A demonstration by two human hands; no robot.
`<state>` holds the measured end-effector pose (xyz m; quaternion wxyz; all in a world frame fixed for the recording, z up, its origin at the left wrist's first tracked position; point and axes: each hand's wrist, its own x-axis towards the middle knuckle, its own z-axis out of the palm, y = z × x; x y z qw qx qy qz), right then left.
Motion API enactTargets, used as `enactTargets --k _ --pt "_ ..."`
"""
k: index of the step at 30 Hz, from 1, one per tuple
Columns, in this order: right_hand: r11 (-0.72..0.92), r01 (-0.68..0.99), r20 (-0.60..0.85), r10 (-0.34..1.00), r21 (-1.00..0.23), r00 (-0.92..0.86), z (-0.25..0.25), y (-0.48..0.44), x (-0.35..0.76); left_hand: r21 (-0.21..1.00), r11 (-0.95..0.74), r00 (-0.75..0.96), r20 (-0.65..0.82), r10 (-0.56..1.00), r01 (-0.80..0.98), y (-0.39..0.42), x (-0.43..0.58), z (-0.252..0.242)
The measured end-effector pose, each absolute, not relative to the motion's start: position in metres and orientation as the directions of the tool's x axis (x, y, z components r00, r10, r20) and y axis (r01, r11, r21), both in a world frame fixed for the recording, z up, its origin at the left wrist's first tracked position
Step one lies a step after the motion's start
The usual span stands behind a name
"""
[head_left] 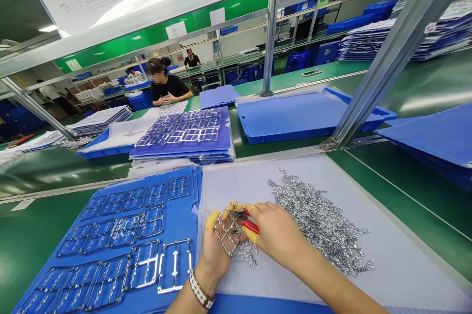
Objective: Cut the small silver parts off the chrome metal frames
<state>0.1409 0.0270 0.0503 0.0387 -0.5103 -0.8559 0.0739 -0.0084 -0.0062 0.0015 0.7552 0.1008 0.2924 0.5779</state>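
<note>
My left hand (214,252), with yellow covers on its fingertips, holds up a shiny silver rectangular sprue frame (222,239) with crossbars and small chromed parts. My right hand (278,233), also with yellow finger covers, is closed around the red handles of a pair of nippers (250,227). The nippers' jaws are at the frame, and I cannot make out exactly where they touch. Below my hands lies a small scatter of silver pieces (248,256) on a white sheet (391,260). A large heap of similar pieces (320,220) lies to the right of my right hand.
Rows of sprue frames (106,279) lie on a blue sheet (147,299) at left. Beyond are a stack (184,151) topped with more frames and a blue tray (295,112). A metal post (391,53) rises at right. A person (167,85) sits across the bench.
</note>
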Motion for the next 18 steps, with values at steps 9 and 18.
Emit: enactTargets --k 9,18 --pt "0.452 0.867 -0.024 0.884 -0.208 -0.467 0.0515 0.0275 0.1448 0.606 0.268 0.104 -0.292 0.951 -0.749 -0.0081 -0.0070 -0.0009" --pt "0.455 0.877 -0.024 0.886 -0.158 -0.464 0.0536 0.0236 0.1409 0.672 0.234 0.030 -0.301 0.953 -0.702 -0.0093 -0.0054 -0.0051"
